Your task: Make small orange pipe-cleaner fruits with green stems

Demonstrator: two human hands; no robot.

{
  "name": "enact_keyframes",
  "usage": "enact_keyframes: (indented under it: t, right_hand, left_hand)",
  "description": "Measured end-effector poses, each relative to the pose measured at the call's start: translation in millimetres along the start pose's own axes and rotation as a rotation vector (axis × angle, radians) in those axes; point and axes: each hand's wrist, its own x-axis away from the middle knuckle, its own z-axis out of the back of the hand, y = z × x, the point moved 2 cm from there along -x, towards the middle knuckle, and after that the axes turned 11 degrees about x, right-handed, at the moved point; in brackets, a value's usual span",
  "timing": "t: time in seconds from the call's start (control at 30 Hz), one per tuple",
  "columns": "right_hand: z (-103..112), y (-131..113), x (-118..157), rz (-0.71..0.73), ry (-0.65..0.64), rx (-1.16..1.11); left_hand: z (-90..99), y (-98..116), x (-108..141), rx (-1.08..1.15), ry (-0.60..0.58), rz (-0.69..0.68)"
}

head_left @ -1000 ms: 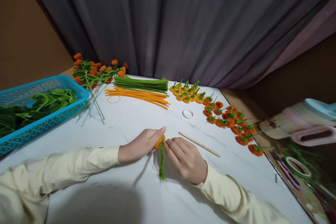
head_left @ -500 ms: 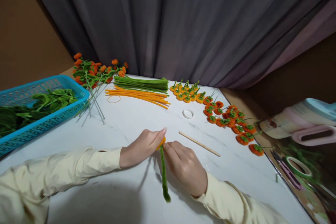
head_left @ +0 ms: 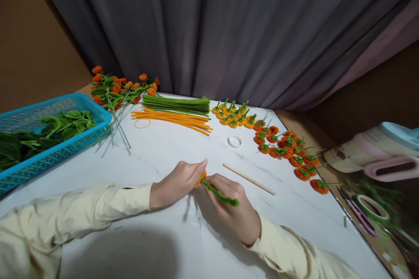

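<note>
My left hand is closed around a small yellow-orange chenille flower head, mostly hidden by the fingers. From it a fuzzy green pipe cleaner slants down to the right, its free end lying across the back of my right hand. The right fingers are pinched together at the base of the green piece, against the flower head. Just beyond the right hand a thin wooden stick lies on the white table.
Green pipe cleaners and orange ones lie bundled behind. Yellow pieces and orange ones stand in rows at right, near a white ring. A blue basket holds leaves at left; a tumbler and tape roll are at right.
The green pipe cleaner hung straight down toward me before; its free end has swung up and right, over my right hand. My left hand has stayed in place.
</note>
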Motion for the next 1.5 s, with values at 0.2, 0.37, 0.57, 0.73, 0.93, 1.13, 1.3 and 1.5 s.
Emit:
enact_keyframes:
  t: [0.2,0.37,0.57,0.73,0.93,1.13,1.3,1.5]
  right_hand:
    - [-3.3,-1.0,-7.3,-0.423,-0.132,-0.512]
    - [-3.1,-3.4,-11.1,-0.671,-0.210,-0.813]
    - [-0.4,0.6,-8.2,-0.425,-0.070,-0.459]
    - [2.1,0.3,-7.0,-0.221,-0.014,-0.242]
    - [2.2,1.6,-5.7,-0.120,0.065,-0.106]
    - [1.0,0.7,1.6,0.009,0.095,0.050]
    - [-0.7,-1.6,-1.1,-0.192,0.036,-0.204]
    - [-3.2,-3.7,-9.1,-0.661,-0.108,-0.832]
  left_hand:
    - [0.8,0.6,1.8,-0.024,-0.006,-0.088]
    - [1.3,1.4,4.1,-0.076,0.010,-0.170]
    - [2.7,0.2,-0.1,-0.043,0.002,-0.019]
    - [4.0,2.1,-4.5,-0.122,-0.010,-0.025]
    - [4.8,1.2,-6.0,-0.058,-0.015,0.028]
    - [2.8,-1.3,-4.9,-0.053,-0.009,0.048]
    - [0.4,-3.5,-1.8,-0.079,-0.003,-0.024]
    - [-1.0,-3.0,1.9,-0.029,0.012,-0.035]
